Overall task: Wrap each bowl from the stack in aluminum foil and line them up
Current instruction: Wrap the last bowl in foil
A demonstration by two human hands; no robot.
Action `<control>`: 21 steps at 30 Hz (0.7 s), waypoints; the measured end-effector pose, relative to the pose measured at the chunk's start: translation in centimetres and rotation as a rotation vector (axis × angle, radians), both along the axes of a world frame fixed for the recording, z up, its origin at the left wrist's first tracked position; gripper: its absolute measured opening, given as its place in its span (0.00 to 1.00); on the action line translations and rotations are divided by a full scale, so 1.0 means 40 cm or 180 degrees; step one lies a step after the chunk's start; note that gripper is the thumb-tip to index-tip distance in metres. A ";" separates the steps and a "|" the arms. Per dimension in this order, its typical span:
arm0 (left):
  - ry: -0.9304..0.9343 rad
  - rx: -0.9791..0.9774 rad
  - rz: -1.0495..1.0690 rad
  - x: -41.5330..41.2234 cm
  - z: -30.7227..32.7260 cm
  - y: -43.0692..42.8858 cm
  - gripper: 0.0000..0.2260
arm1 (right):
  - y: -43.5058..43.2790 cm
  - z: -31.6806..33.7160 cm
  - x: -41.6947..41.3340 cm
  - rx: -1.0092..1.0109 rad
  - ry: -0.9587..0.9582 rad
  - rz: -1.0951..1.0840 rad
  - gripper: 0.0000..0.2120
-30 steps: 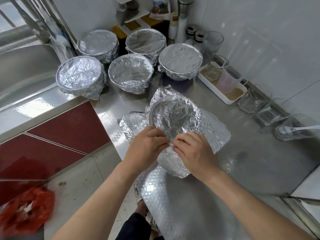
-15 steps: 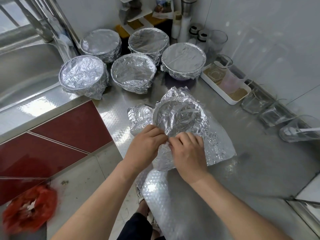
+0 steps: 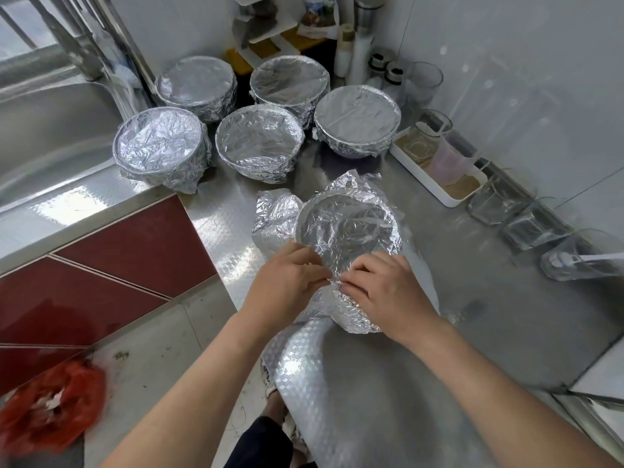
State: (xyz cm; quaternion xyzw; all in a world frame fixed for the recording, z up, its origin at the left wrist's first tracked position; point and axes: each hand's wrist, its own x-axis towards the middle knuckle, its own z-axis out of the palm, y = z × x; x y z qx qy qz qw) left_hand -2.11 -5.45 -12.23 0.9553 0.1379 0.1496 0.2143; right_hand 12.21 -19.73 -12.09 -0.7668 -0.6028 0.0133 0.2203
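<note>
— Where's your grip?
— Your left hand (image 3: 287, 282) and right hand (image 3: 385, 292) both pinch the foil (image 3: 277, 214) at the near rim of the foil-covered bowl (image 3: 347, 228), mid-counter.
— How will it handle?
— Thin, crumples, probably tears easily. Take the loose edges and fold them gently.

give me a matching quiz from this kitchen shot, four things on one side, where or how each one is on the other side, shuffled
Things
1. bowl nearest the person
2. white tray
3. red bag
4. sink

Places or states
a. on the floor, lower left
b. holding glass cups, along the right wall
c. far left, left of the five wrapped bowls
d. only partly wrapped, loose foil sticking out beside it

Pairs: 1-d, 2-b, 3-a, 4-c
</note>
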 end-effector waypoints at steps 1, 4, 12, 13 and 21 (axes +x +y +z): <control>-0.0006 -0.0001 0.0004 -0.001 0.000 0.000 0.08 | 0.001 -0.004 -0.001 0.0022 -0.0104 0.0091 0.03; -0.0012 0.0011 0.0004 0.001 -0.002 -0.002 0.09 | 0.003 -0.014 -0.011 0.0011 -0.0443 0.0161 0.06; 0.0016 -0.0113 -0.0005 0.005 0.022 -0.014 0.13 | 0.009 -0.026 -0.031 0.0344 -0.0742 0.0025 0.04; 0.0006 -0.0070 -0.0009 0.008 0.022 -0.013 0.14 | 0.010 -0.028 -0.034 0.0340 -0.0709 -0.0013 0.04; -0.0129 0.0169 -0.0011 0.003 0.005 0.012 0.08 | -0.019 0.001 -0.008 0.0202 -0.0319 0.0185 0.04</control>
